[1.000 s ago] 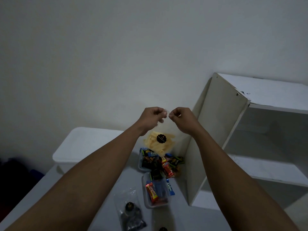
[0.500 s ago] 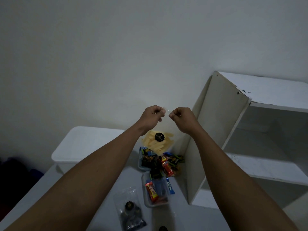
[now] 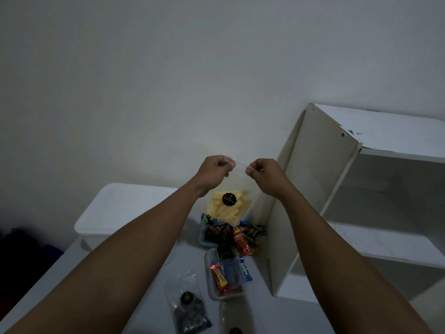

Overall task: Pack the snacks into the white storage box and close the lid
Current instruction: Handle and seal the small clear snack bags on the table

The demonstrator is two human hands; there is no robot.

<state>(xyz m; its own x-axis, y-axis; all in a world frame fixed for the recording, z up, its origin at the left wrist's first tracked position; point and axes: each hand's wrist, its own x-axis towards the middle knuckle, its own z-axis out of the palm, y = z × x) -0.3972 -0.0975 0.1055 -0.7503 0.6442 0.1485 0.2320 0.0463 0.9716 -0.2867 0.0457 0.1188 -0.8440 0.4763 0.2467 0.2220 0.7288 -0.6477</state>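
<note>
Both my hands hold up a clear bag of yellow snack sticks with a round black label. My left hand pinches the bag's top left corner and my right hand pinches the top right. The bag hangs above the table. The white storage box stands at the back left with its lid on. Below the bag, two clear trays hold several wrapped candy bars and small snack packs.
A clear bag of dark snacks lies near the front of the white table. Another black-labelled bag pokes in at the bottom edge. A white open shelf unit stands on the right, close to the trays.
My two hands have kept their pinch on the bag's top and shifted slightly apart. The bag has stayed at about the same height.
</note>
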